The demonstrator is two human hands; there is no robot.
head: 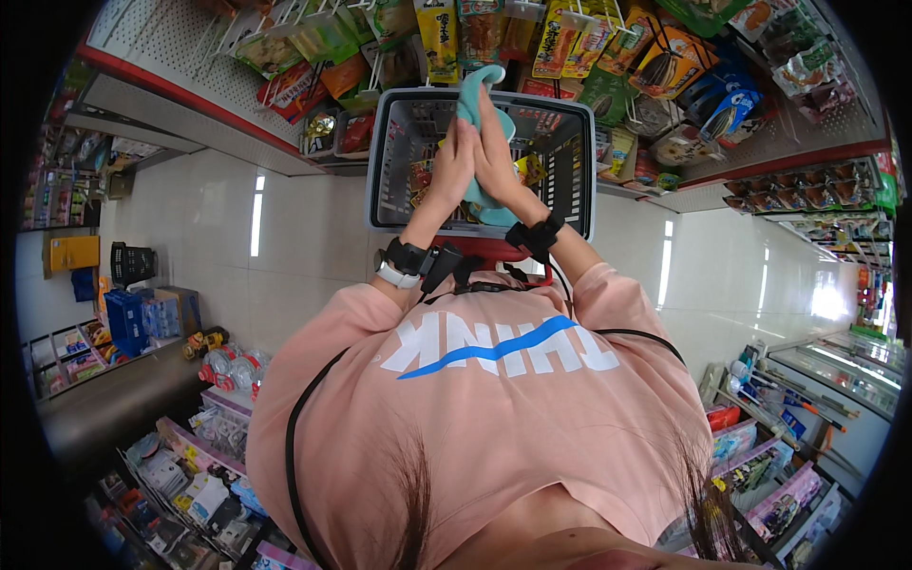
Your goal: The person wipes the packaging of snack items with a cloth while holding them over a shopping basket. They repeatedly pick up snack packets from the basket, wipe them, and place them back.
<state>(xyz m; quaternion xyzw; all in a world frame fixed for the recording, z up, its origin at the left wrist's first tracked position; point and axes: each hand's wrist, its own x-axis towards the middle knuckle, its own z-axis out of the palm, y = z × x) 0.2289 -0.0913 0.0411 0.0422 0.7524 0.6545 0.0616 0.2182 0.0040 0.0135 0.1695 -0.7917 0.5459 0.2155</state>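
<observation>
Palm to palm, my left hand (451, 165) and my right hand (494, 151) press together above a grey plastic shopping basket (563, 107). A soft teal item with a pale edge (479, 91) is pinched between them. Its top curls over beyond my fingertips, and more teal material shows beside and below my hands. Whether this is all one piece is hidden. In the basket lie several small colourful packets (530, 169), partly covered by my hands and the teal material.
Snack packets (662, 68) hang on hooks from a pegboard shelf (192, 50) just beyond the basket. Under the basket's near side is a red frame (491, 249). Tiled floor (313, 228) lies on both sides. Stocked shelves (206, 491) stand close behind me.
</observation>
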